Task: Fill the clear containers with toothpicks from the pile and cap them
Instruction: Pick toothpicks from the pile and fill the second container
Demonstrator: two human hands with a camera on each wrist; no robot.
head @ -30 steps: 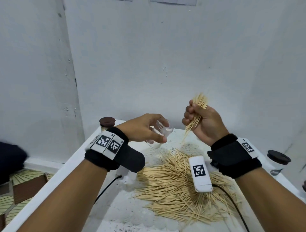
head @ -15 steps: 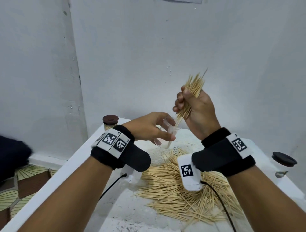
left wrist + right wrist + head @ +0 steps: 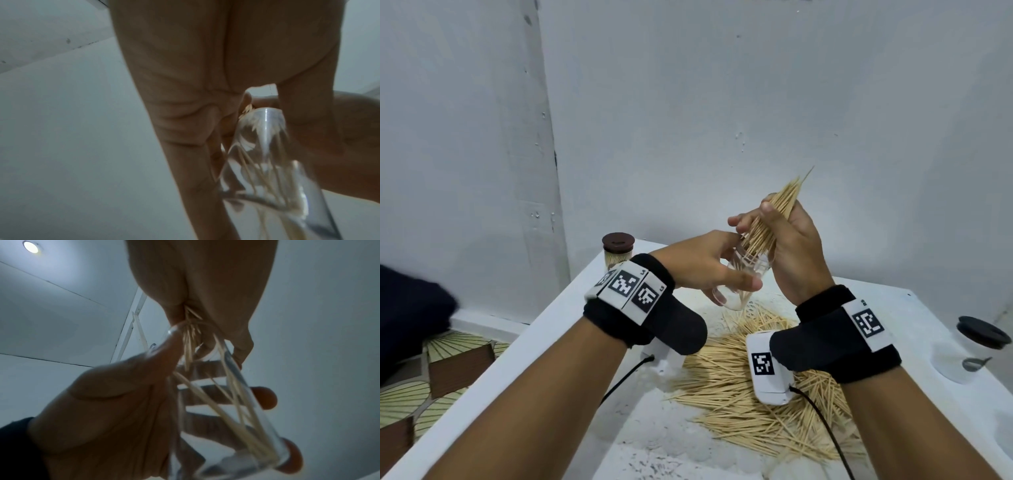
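My left hand [image 3: 709, 270] grips a clear container [image 3: 743, 279], tilted, above the white table. My right hand [image 3: 791, 240] grips a bundle of toothpicks [image 3: 777, 212] whose lower ends sit in the container's mouth. Several toothpicks [image 3: 236, 410] lie loose inside the clear container [image 3: 222, 418] in the right wrist view, and the container [image 3: 277, 162] shows them in the left wrist view too. The big toothpick pile [image 3: 743, 387] lies on the table under both wrists.
A filled container with a brown cap [image 3: 618, 251] stands at the table's [image 3: 571, 346] far left corner. A clear container with a dark cap [image 3: 969, 346] stands at the right edge. Grey walls close behind. A patterned floor lies left, below the table.
My right hand rose, swung left over the container and lowered the bundle's ends into its mouth. The left hand lifted the container slightly and tilted it toward the bundle.
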